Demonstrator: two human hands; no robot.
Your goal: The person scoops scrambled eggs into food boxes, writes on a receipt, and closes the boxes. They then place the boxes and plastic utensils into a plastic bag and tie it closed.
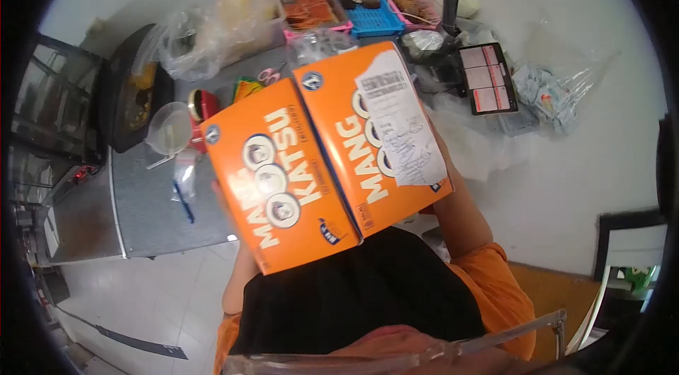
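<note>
Two orange cardboard food boxes with white "KATSU" lettering are held up side by side before my chest, tilted. The left box [279, 184] shows round cartoon faces between its letters. On the right box [346, 156] is a white receipt [399, 120] with handwriting. My left hand [216, 189] grips the left box's outer edge, mostly hidden behind it. At the far side of the right box, my right hand [436, 133] holds that edge, its fingers largely out of sight behind the cardboard.
On the grey table [141, 205] stand a clear plastic cup [170, 127], a red tin [205, 112], scissors [269, 76] and a blue pen [184, 203]. Pink and blue baskets [375, 21] line the back. A tablet [488, 78] and plastic bags [552, 95] are at right.
</note>
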